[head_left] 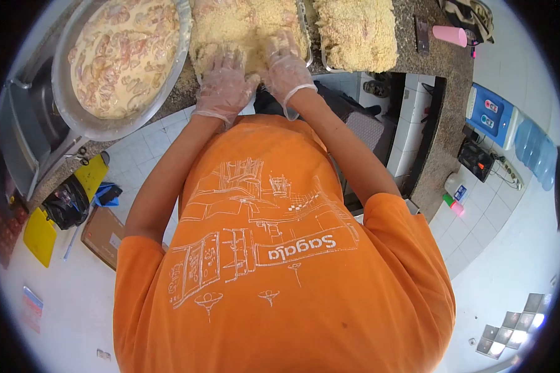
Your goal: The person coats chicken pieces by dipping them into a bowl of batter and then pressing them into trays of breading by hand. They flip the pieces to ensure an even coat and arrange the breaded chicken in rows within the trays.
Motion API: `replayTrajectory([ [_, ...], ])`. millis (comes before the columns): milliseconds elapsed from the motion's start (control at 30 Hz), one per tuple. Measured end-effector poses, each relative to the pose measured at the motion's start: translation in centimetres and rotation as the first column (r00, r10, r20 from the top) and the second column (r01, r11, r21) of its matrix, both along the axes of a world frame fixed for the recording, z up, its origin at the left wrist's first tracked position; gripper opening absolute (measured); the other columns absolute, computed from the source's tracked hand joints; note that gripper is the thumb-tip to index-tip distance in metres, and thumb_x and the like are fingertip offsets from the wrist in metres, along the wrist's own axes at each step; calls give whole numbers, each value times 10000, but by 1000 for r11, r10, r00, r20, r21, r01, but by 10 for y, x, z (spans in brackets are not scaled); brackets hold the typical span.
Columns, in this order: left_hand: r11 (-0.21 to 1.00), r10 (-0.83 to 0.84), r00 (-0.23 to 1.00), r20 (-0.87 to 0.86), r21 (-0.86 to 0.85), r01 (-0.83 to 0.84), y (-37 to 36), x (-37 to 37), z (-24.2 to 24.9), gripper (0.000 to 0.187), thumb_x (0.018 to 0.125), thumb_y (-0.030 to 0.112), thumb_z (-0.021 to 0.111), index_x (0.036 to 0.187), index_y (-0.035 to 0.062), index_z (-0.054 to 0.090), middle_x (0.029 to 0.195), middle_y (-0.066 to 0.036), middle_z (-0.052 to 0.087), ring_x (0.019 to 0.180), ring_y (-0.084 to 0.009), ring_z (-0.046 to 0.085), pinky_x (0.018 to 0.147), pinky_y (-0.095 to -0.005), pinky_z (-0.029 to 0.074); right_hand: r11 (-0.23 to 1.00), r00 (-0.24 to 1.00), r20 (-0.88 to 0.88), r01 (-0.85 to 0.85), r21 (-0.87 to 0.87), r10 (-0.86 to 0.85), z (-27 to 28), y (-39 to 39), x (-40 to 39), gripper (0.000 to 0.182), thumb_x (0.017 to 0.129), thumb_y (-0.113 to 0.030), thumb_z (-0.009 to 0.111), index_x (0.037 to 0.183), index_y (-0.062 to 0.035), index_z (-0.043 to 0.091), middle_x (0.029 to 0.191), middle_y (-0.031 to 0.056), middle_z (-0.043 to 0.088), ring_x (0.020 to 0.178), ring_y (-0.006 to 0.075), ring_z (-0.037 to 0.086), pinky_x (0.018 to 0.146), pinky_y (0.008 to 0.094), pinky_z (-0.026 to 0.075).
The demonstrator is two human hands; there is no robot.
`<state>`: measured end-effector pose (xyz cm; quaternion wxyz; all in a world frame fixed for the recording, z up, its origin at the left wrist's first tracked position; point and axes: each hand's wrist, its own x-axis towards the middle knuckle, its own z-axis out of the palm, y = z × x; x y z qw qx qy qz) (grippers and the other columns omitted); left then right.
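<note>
Both my hands wear clear plastic gloves dusted with crumbs. My left hand (pixel 224 84) lies flat with its fingers apart on the pale yellow crumbs (pixel 246 22) in a metal tray at the top middle. My right hand (pixel 286 68) rests on the same crumbs at the tray's right part, its fingers spread and partly coated; whatever lies beneath the crumbs is hidden. On the left stands a large metal pan (pixel 62 93) of raw meat pieces (pixel 121 56) in creamy batter. A second tray to the right is heaped with crumb-coated pieces (pixel 358 34).
The speckled counter (pixel 410 62) carries scattered crumbs, a dark phone-like object (pixel 422 32) and a pink cup (pixel 449 35). At the right are a blue and white water dispenser (pixel 493 115) and a black box (pixel 476 158). A cardboard box (pixel 104 236) is at the lower left.
</note>
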<state>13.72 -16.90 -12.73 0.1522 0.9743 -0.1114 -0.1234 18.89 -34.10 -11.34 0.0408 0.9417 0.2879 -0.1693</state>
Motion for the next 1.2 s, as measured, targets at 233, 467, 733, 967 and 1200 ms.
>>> replayTrajectory([
  [233,992,-124,894,-430,-43,117,-5,39,28,692,1009,500,371,1246,-108,601,1429,-338,456,1392,-421,391,1178,-456,281,991,963,-232,-134,28,136,-18,-7,28,287,956,-219,535,1043,-16,717,1059,173,712,1003,346,690,1004,421,479],
  [467,984,-92,926,-366,112,142,1,21,41,614,991,457,468,1365,-26,538,1323,-265,589,1266,-400,549,1095,-465,409,940,913,-261,-338,-51,314,11,0,37,246,922,-208,563,1029,-86,747,1143,161,704,1115,284,650,1014,405,474],
  [733,969,187,897,-400,-73,-234,0,29,33,218,922,99,526,1013,-12,689,1043,-248,686,990,-393,686,835,-481,560,936,963,66,-268,228,260,-48,-17,54,171,847,-123,599,886,-17,728,929,203,705,916,346,683,846,420,544],
  [967,998,-64,980,-188,-18,62,-22,58,31,194,884,30,528,990,5,690,1067,-231,688,995,-388,688,830,-480,564,974,978,-101,-168,149,184,-45,4,71,200,837,-86,604,1007,-32,694,960,185,711,942,354,691,824,402,561],
  [1200,991,111,991,-74,77,-105,-40,63,-26,187,891,39,526,1011,11,667,1042,-227,687,947,-370,694,827,-465,564,994,973,-225,-23,109,47,18,-30,109,330,875,-225,646,1188,-130,684,1039,193,709,963,290,685,864,378,554],
])
